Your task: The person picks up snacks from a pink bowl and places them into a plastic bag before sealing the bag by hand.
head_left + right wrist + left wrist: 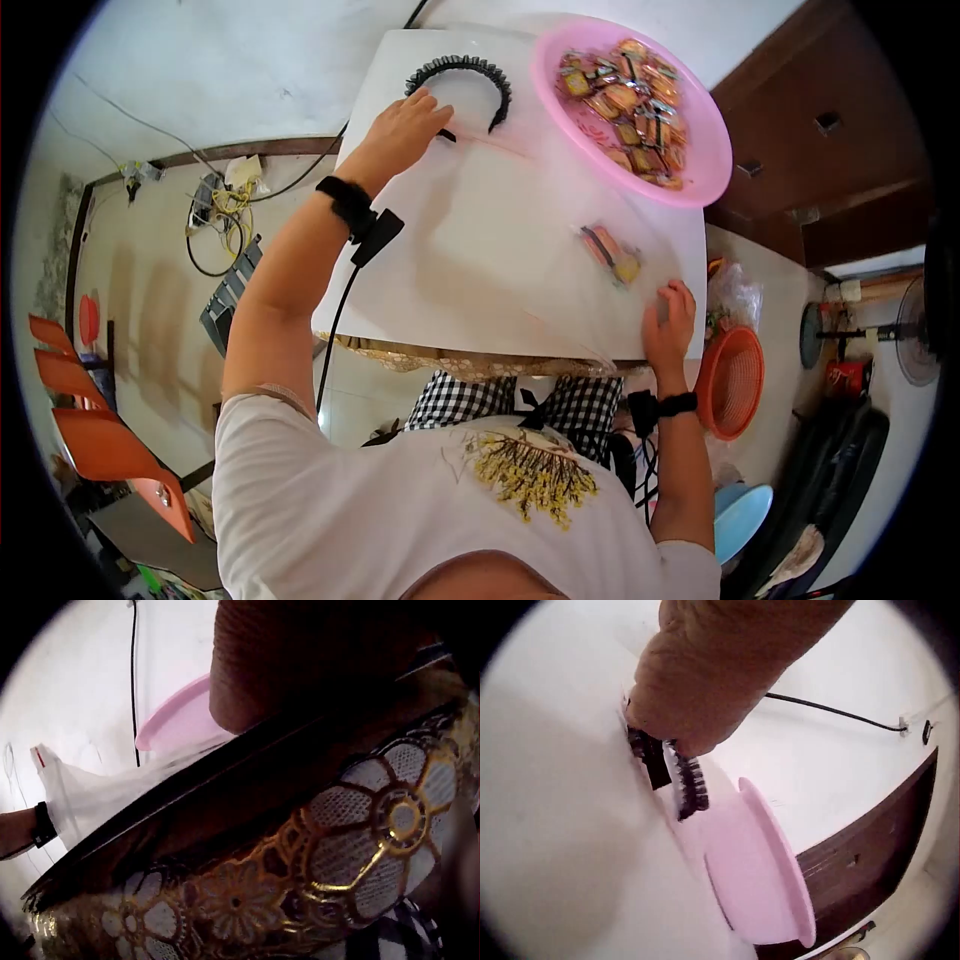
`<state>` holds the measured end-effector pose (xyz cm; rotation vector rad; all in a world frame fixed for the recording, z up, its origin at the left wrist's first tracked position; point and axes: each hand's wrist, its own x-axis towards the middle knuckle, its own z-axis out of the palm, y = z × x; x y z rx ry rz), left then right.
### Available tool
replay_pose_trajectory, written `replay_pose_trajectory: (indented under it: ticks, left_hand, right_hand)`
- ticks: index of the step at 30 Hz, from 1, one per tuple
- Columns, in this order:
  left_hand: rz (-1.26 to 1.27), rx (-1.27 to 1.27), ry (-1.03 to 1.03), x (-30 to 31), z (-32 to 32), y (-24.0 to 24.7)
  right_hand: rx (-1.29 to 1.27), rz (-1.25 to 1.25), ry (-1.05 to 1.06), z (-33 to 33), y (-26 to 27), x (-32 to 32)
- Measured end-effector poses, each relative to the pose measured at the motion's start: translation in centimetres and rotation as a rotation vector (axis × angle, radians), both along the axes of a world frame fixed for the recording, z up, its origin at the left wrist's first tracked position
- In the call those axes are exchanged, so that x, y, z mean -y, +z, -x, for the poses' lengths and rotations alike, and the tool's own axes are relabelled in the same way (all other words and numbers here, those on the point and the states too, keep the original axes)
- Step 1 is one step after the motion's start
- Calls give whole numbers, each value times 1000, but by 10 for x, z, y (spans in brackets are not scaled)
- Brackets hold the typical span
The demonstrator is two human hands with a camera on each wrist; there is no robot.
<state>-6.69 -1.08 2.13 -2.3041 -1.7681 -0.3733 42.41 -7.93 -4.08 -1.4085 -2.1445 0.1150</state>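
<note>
My left hand (405,130) is at the far left of the white table, its fingers bent over one arm of a black ruffled headband (460,66). In the left wrist view, the headband's ridged edge (692,787) shows just past the fingertips. A clear plastic bag (82,791) with a red strip rises in front of this hand in the right wrist view; what the fingers grip, I cannot tell. At the near right table edge rests my right hand (670,322), fingers loosely bent. Close to it lies a wrapped snack packet (612,256).
A pink basin (715,150) full of small wrapped snacks stands at the table's back right corner. An orange basket (730,385) is on the floor at right. Lace-patterned cloth (360,840) hangs along the front edge. Orange chairs (100,440) stand at left.
</note>
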Motion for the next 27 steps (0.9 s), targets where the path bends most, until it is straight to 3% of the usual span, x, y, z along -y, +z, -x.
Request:
replay_pose_trajectory:
  ticks: [2,5,7,9,12,13,19,21,23,27]
  left_hand:
    - [-142,-43,-6,18,-12,3]
    - [111,67,33,50,-39,22]
    - [160,116,-50,71,-66,25]
    - [229,183,-142,96,-96,31]
    - [110,262,-379,117,-138,20]
    - [192,333,-388,125,-152,23]
    - [126,307,-431,134,-204,15]
    - [134,252,-363,132,-215,12]
    - [36,211,-467,135,-227,14]
    - [160,232,-524,135,-240,34]
  right_hand:
    - [-7,-33,6,0,-3,-1]
    - [-28,-52,29,-2,-9,-6]
    - [-46,-131,22,-4,-14,-10]
    - [-200,-69,43,-9,-13,-14]
    - [-504,45,31,-6,-4,-13]
    - [-444,20,73,-1,5,-6]
    - [-169,-139,320,47,65,68]
    - [-145,-78,331,53,64,78]
    - [-121,-57,338,53,57,78]
    - [-120,-55,363,44,50,65]
